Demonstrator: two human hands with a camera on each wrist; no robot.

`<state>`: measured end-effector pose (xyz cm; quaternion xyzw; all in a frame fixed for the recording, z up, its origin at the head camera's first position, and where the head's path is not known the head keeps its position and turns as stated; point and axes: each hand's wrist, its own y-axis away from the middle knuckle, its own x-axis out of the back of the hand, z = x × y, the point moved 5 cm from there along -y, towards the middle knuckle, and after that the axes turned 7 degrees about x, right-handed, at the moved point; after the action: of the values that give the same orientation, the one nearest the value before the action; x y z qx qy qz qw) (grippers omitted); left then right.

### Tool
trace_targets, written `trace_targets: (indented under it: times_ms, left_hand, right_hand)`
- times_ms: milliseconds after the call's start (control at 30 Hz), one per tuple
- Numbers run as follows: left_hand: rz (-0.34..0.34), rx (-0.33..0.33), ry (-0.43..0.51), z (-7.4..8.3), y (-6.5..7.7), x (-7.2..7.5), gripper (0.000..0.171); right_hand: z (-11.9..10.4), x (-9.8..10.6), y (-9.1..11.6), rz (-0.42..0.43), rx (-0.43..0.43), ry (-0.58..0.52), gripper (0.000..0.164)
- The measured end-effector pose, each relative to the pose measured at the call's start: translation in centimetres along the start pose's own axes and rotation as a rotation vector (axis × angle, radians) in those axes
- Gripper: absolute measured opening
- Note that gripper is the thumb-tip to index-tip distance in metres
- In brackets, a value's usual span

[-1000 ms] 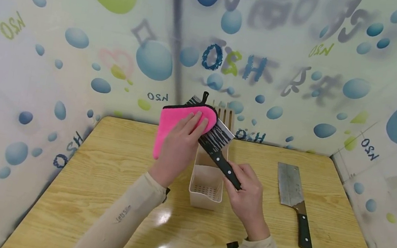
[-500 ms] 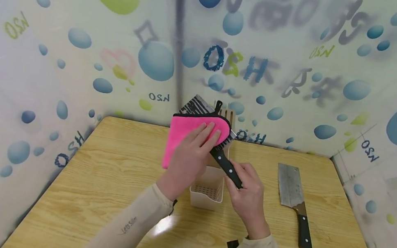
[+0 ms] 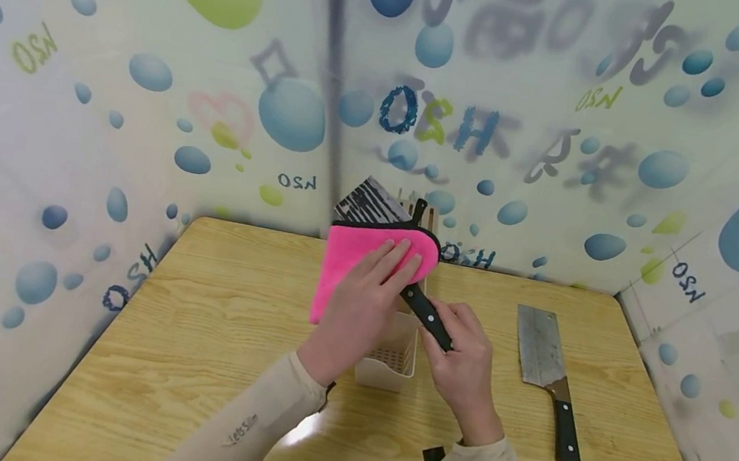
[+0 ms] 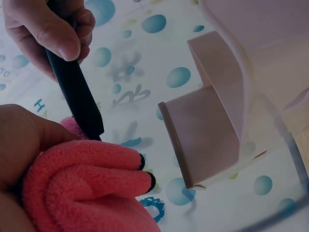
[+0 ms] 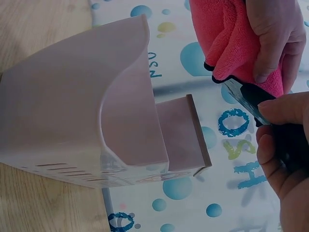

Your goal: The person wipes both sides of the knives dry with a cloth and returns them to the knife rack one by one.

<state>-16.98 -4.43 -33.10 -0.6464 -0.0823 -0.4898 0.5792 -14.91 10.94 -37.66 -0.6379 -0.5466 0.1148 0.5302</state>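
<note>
My right hand (image 3: 464, 361) grips the black riveted handle of a kitchen knife (image 3: 373, 204), held up at a slant with its broad, black-streaked blade pointing to the upper left. My left hand (image 3: 360, 310) holds a pink cloth (image 3: 349, 255) with black edging and a black loop, folded over the blade. In the left wrist view the fluffy cloth (image 4: 96, 169) doubles round the blade, hiding most of it. The cloth lies close to the handle, leaving the blade's far end bare. Below and behind the hands stands a beige knife holder (image 3: 382, 374), partly covered by them.
A second knife, a cleaver (image 3: 540, 348) with a worn grey blade and black handle, lies on the right of the wooden table (image 3: 215, 304). A wall covering (image 3: 522, 111) printed with blue and green drops rises behind the table and at both sides.
My left hand has slid the pink cloth right and down along the blade towards the handle, baring more of the blade's far end. The right hand has stayed nearly still.
</note>
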Motion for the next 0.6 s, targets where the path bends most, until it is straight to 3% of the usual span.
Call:
trace_targets:
  times_ms: [600]
  left_hand:
    - [0.012, 0.092, -0.037, -3.2, -1.3, 0.5, 0.054]
  right_hand:
    - [-0.2, 0.1, 0.2, 0.005, 0.005, -0.032, 0.039]
